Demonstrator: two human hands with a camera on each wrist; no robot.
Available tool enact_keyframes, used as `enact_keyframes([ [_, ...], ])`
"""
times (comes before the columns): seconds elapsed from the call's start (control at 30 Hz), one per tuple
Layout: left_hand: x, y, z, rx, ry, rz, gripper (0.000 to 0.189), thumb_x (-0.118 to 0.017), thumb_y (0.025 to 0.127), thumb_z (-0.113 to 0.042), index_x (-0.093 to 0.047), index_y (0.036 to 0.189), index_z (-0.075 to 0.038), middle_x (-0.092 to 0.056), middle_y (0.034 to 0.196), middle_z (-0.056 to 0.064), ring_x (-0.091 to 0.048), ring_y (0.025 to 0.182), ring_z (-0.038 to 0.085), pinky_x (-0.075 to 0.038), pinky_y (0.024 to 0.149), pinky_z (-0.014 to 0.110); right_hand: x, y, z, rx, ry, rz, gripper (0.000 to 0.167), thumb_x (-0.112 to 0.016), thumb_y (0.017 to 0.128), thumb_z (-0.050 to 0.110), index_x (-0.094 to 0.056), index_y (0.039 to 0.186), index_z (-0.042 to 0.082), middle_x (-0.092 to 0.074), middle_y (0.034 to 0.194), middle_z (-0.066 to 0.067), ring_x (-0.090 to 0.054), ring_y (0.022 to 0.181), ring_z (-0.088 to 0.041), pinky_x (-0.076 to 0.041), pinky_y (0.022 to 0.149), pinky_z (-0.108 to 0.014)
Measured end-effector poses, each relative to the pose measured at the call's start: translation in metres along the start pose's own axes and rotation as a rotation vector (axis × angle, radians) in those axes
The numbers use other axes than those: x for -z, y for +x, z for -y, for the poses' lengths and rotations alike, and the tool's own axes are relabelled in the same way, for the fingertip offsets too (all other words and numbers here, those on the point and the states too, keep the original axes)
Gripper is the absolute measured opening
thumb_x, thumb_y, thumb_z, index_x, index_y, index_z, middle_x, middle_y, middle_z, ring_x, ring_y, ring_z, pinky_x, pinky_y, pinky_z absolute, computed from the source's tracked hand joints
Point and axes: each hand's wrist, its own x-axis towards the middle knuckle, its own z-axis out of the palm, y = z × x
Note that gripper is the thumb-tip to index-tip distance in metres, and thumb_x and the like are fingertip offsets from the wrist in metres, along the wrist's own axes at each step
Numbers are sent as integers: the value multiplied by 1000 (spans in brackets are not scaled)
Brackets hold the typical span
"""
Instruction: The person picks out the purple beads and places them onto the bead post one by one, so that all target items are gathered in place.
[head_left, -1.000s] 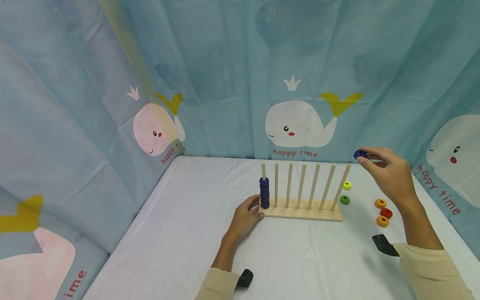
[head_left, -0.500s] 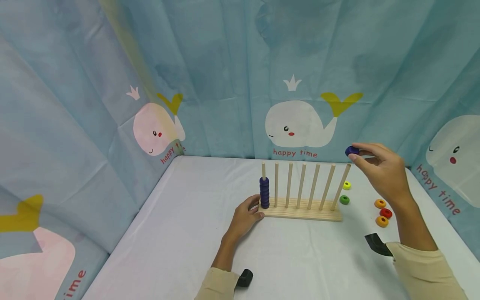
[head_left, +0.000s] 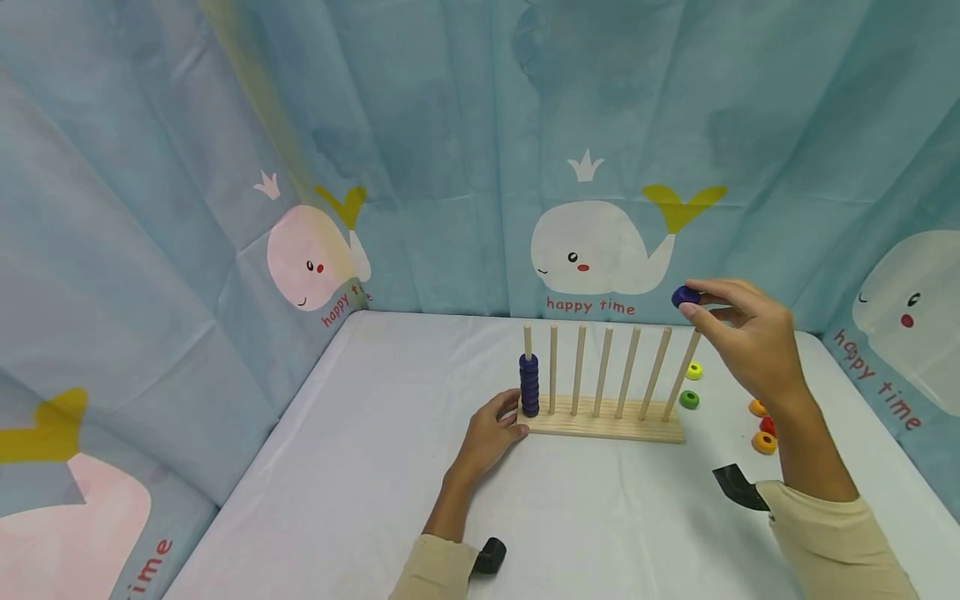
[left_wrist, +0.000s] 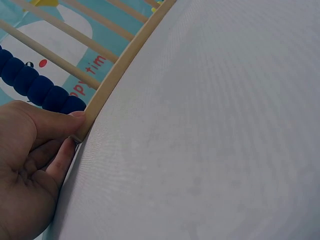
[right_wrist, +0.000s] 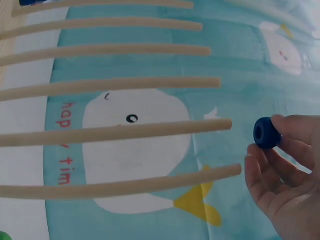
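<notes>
A wooden peg rack (head_left: 600,428) with several upright pegs stands on the white cloth. Its leftmost peg carries a stack of dark purple beads (head_left: 528,385), with the peg's tip bare above them; the other pegs hold none. My left hand (head_left: 486,437) grips the left end of the base, thumb and fingers at the corner of the rack (left_wrist: 120,67) in the left wrist view. High at the right, my right hand (head_left: 757,346) pinches one purple bead (head_left: 685,297) between thumb and fingers. That bead (right_wrist: 267,133) is just past the peg tips and apart from them.
Right of the rack lie a yellow bead (head_left: 694,371) and a green bead (head_left: 689,400). Farther right, orange beads (head_left: 764,442) and a red bead (head_left: 768,426) sit partly behind my right forearm. A blue whale-print curtain (head_left: 450,167) hangs behind and beside the table.
My right hand has moved left and slightly up with the purple bead, from right of the rack to above its rightmost pegs. The left hand and the rack have stayed put.
</notes>
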Motion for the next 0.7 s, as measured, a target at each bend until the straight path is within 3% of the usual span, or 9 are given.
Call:
enact_keyframes([
  [0.3, 0, -1, -1, 1, -19, -11, 62, -74, 94, -2, -54, 153, -7, -56, 155, 19, -56, 143, 34, -54, 115, 34, -12, 3, 10, 6, 78, 9, 36, -76, 96, 2, -73, 133, 3, -65, 121, 12, -65, 106, 2, -52, 92, -1],
  [0.7, 0, -1, -1, 0, -4, -4, 62, -73, 95, -1, -54, 154, -8, -56, 155, 18, -57, 142, 33, -54, 115, 32, -32, 5, 19, 21, 118, 77, 38, -77, 96, 1, -73, 133, 5, -69, 125, -9, -64, 110, 1, -53, 92, -3],
])
